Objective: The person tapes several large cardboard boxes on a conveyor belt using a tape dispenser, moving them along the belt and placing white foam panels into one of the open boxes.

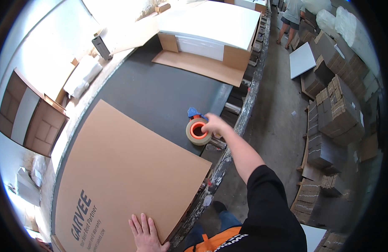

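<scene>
A large flat cardboard box printed with dark writing lies on the dark conveyor belt before me. My left hand rests palm down on the box's near part, fingers spread a little, with nothing in its grasp. Over the belt's right edge, past the box's far right corner, my right hand grips a hand-held tape dispenser with blue and orange parts. Its roll of packing tape is on an orange hub. My fingers hide part of the dispenser.
Farther along the belt stands another carton with its end flap folded down and white material inside. The worn conveyor rail borders an aisle. Stacks of flattened cardboard stand across it on pallets. A person stands at the aisle's far end.
</scene>
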Demonstrator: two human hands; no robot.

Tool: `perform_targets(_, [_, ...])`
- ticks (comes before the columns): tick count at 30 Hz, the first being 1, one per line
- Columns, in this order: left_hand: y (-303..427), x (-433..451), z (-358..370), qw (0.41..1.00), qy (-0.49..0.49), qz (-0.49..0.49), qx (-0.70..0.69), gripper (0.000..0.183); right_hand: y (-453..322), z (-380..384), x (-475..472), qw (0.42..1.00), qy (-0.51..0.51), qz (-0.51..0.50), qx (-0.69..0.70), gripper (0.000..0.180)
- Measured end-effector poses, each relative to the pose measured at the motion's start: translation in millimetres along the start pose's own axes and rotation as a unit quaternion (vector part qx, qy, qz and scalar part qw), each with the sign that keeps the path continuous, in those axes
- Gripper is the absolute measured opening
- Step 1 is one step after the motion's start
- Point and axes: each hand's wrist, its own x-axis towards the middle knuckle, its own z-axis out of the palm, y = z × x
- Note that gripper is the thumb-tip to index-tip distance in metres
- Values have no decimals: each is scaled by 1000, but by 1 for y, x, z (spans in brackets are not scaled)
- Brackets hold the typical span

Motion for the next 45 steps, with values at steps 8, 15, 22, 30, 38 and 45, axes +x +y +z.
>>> perform_targets(8, [13, -13, 23, 990, 65, -86, 88, 105, 23, 32, -118, 870, 178, -60, 455, 75])
perform_targets(15, [19, -7, 34, 986, 122, -104, 45, 108, -142, 15, -276, 924, 135, -356, -35, 62])
perform_targets(22, [38, -9, 42, 969, 146, -196, 32, 107, -298, 100, -290, 881, -136, -246, -381, 30])
perform_targets(30, [30, -18, 25, 971, 127, -200, 10, 94, -165, 69, -382, 832, -234, -250, -437, 28])
perform_targets(38, [28, -24, 35, 973, 128, -186, 41, 100, -117, 181, -363, 824, -242, -274, -433, 29])
perform_targets(45, [-15, -186, 34, 977, 32, -211, 12, 124, -50, 130, -422, 886, -68, -162, -430, 41])
